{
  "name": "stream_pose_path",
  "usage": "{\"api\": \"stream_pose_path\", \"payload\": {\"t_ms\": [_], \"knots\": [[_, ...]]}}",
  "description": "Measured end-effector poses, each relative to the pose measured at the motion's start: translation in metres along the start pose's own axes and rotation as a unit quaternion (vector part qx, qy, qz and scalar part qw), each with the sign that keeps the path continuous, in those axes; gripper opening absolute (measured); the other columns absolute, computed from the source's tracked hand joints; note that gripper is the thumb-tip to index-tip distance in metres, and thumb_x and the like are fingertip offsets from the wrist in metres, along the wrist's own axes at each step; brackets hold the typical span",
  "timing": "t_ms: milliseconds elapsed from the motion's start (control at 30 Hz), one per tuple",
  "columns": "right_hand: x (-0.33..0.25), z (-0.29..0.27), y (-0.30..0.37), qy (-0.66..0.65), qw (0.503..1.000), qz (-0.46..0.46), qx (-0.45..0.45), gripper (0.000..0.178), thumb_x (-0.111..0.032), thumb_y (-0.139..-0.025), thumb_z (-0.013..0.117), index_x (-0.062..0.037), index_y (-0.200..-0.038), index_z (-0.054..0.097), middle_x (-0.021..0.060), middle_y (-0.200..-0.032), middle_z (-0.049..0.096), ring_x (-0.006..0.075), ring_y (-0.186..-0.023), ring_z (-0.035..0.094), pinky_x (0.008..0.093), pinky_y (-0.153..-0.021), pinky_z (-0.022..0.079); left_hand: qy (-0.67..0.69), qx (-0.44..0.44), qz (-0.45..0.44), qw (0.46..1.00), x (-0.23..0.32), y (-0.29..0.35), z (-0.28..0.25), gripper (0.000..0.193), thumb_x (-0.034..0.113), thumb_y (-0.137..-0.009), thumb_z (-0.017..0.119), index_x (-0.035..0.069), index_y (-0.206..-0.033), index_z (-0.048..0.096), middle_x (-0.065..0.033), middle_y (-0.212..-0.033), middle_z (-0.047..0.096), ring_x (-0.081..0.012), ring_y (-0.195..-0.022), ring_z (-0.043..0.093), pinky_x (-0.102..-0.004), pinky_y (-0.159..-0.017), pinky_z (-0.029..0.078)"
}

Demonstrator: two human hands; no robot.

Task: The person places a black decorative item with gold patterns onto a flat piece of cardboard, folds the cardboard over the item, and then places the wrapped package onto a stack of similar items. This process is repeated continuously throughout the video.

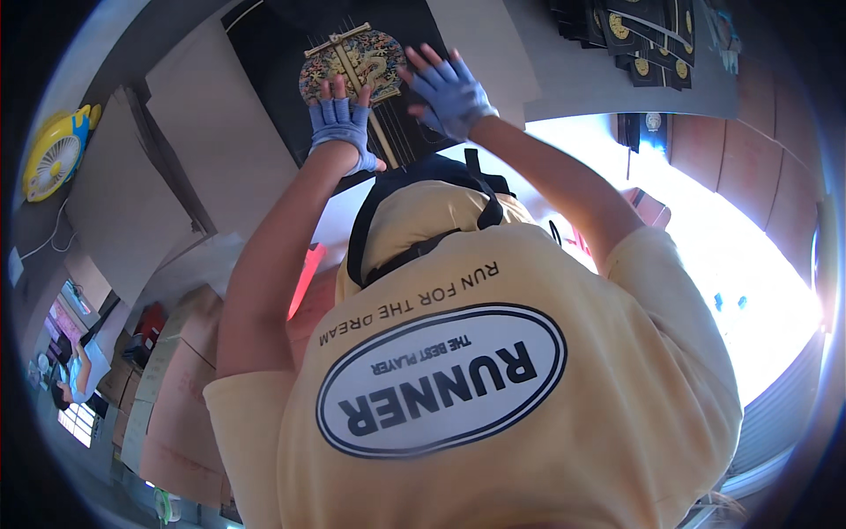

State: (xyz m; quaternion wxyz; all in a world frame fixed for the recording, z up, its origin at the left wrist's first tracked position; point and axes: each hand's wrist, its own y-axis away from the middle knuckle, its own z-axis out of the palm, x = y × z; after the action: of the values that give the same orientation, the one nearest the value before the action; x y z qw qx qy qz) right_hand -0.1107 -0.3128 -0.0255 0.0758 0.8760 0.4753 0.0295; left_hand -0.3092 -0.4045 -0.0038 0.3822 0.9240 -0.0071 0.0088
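Observation:
A black sheet point(278, 106) lies on the table before me, printed or decorated with a round, colourful ornament point(317, 66) and gold lines. Over its near left part, my left hand point(341, 130), in a blue fingerless glove, is laid out with fingers stretched and the fingertips at the ornament's lower edge. My right hand point(451, 95), gloved the same way, spreads its fingers at the sheet's right side, beside the ornament. Both palms face down and hold nothing. Whether they press on the sheet or hover just above it, I cannot tell.
Large grey boards point(123, 185) lie at the left, near a yellow and blue fan point(57, 154). Several black printed pieces point(648, 40) are stacked at the far right. Cardboard boxes point(181, 397) stand at lower left, where another person point(77, 375) is visible.

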Motion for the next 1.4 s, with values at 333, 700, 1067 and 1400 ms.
{"api": "stream_pose_path", "payload": {"t_ms": [333,700,1067,1400], "knots": [[0.118,-0.017,-0.262,0.032,0.996,-0.048,0.068,0.063,-0.047,-0.096,0.035,-0.0085,-0.145,0.033,0.0115,-0.153,0.028,0.0301,-0.143,0.021,0.0529,-0.116,0.013,0.136,0.048,0.053,0.988,-0.005,0.003,0.012,0.144,0.06,-0.048,0.084,0.018,-0.152,-0.006,-0.0277,-0.152,-0.022,-0.0492,-0.14,-0.018,-0.0644,-0.11,0.0],[0.093,-0.016,-0.236,0.068,0.981,-0.097,0.151,0.055,-0.041,-0.096,0.036,-0.0135,-0.143,0.038,0.011,-0.151,0.033,0.0284,-0.141,0.026,0.0515,-0.115,0.017,0.083,0.046,0.027,0.995,-0.005,0.002,0.002,0.141,0.063,-0.049,0.082,0.017,-0.152,-0.003,-0.029,-0.153,-0.016,-0.0494,-0.14,-0.014,-0.0623,-0.111,0.001],[0.018,0.01,-0.002,0.025,0.987,-0.146,0.054,0.056,-0.051,-0.095,0.035,-0.0247,-0.144,0.036,0.0003,-0.156,0.025,0.0186,-0.144,0.021,0.0456,-0.118,0.013,-0.029,-0.005,-0.013,0.999,0.002,-0.005,0.003,0.146,0.072,-0.049,0.077,0.015,-0.151,-0.011,-0.0297,-0.151,-0.02,-0.0487,-0.139,-0.019,-0.0647,-0.109,0.0],[-0.029,0.054,0.095,0.034,0.996,-0.013,0.084,0.081,-0.056,-0.079,0.056,-0.02,-0.147,0.032,0.0046,-0.153,0.03,0.0225,-0.143,0.024,0.0483,-0.115,0.016,-0.056,-0.023,-0.015,0.998,0.004,0.0,-0.013,0.148,0.079,-0.051,0.071,0.013,-0.149,-0.017,-0.0322,-0.15,-0.021,-0.0495,-0.139,-0.017,-0.0589,-0.112,-0.006]]}}
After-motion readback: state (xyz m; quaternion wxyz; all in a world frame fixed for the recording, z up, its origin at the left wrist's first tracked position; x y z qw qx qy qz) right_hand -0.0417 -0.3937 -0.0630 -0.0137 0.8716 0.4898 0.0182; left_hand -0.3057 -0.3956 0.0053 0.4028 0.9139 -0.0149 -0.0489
